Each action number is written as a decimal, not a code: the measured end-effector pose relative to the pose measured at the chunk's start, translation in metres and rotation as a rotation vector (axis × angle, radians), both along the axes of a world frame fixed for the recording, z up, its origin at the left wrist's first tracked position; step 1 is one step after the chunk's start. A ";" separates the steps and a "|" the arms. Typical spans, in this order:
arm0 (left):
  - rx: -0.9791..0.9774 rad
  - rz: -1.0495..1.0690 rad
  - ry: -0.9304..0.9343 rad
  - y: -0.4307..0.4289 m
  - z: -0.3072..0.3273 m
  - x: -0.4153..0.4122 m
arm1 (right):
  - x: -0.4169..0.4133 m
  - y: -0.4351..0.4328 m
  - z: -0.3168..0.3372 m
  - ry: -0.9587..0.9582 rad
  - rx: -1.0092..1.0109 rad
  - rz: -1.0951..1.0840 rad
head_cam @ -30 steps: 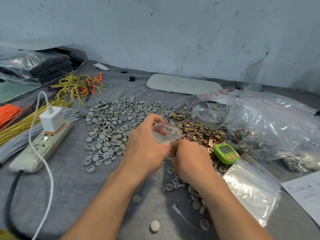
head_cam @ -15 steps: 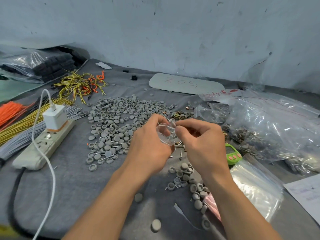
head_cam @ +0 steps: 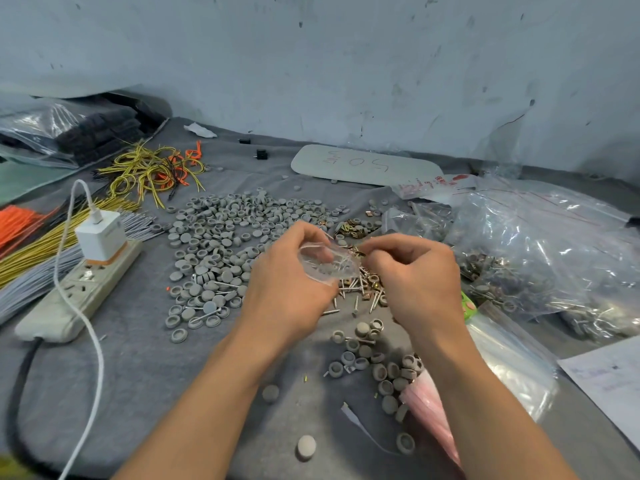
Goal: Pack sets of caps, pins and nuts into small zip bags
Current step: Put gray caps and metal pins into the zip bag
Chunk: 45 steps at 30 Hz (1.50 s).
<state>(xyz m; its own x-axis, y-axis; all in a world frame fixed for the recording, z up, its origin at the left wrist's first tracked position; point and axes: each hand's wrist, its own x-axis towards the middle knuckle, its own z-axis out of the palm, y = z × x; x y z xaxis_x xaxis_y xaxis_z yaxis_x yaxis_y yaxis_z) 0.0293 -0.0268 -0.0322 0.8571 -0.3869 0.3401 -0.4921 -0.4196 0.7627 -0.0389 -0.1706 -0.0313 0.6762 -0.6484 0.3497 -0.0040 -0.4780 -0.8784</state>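
My left hand (head_cam: 289, 289) holds a small clear zip bag (head_cam: 327, 263) above the grey cloth, fingers curled round its left side. My right hand (head_cam: 414, 282) pinches the bag's right edge with curled fingers. Grey caps show faintly inside the bag. A wide heap of grey caps (head_cam: 225, 237) lies to the left, and metal pins (head_cam: 356, 292) are scattered just below the bag. Brass nuts (head_cam: 355, 228) lie beyond my hands. More caps (head_cam: 377, 362) sit near my right forearm.
A power strip (head_cam: 79, 292) with a white charger (head_cam: 100, 235) and cable lies at left, beside bundles of coloured wires (head_cam: 31, 244). Large clear bags of parts (head_cam: 540, 251) fill the right. A stack of empty zip bags (head_cam: 509, 362), a pink packet (head_cam: 431, 414) and a paper sheet (head_cam: 609, 379) lie near right.
My right hand rose from the cloth up to the bag and now pinches its right edge. The bag stayed in my left hand, tipping slightly.
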 end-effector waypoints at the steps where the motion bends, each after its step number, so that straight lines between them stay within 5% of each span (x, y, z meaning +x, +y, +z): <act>1: -0.022 0.018 -0.007 0.001 0.001 0.001 | -0.002 -0.005 -0.002 0.139 -0.079 -0.017; 4: -0.072 0.038 0.003 0.003 0.001 0.003 | -0.006 -0.006 -0.013 0.650 -0.368 0.088; 7: -0.069 0.039 -0.002 0.003 0.000 0.003 | -0.006 0.000 -0.016 0.848 -0.446 0.145; 19: -0.010 0.041 -0.015 0.003 0.001 0.001 | -0.009 0.007 -0.013 0.831 -0.504 0.184; 23: 0.003 0.037 -0.016 0.002 -0.001 0.001 | -0.011 0.004 -0.005 0.211 -0.284 0.021; 26: 0.035 0.005 0.003 -0.001 -0.002 0.000 | -0.009 0.004 0.004 -0.142 -0.116 0.118; 34: 0.064 -0.092 -0.010 -0.009 -0.007 -0.009 | 0.001 0.021 -0.007 0.079 -0.286 0.233; 40: -0.014 -0.043 0.035 -0.005 -0.006 -0.001 | -0.004 0.007 -0.001 -0.082 -0.104 0.069; 42: -0.090 -0.004 0.046 -0.002 -0.004 0.001 | -0.006 -0.004 -0.002 0.040 -0.183 -0.028; 45: -0.189 0.054 0.060 0.003 -0.001 0.005 | -0.009 -0.009 -0.008 0.462 -0.300 0.123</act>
<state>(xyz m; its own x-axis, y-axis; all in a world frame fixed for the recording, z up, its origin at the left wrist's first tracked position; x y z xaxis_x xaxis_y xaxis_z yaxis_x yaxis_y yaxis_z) 0.0338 -0.0236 -0.0330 0.8959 -0.2739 0.3497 -0.4237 -0.2906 0.8579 -0.0478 -0.1793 -0.0395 0.8673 -0.4727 0.1557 -0.2846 -0.7278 -0.6240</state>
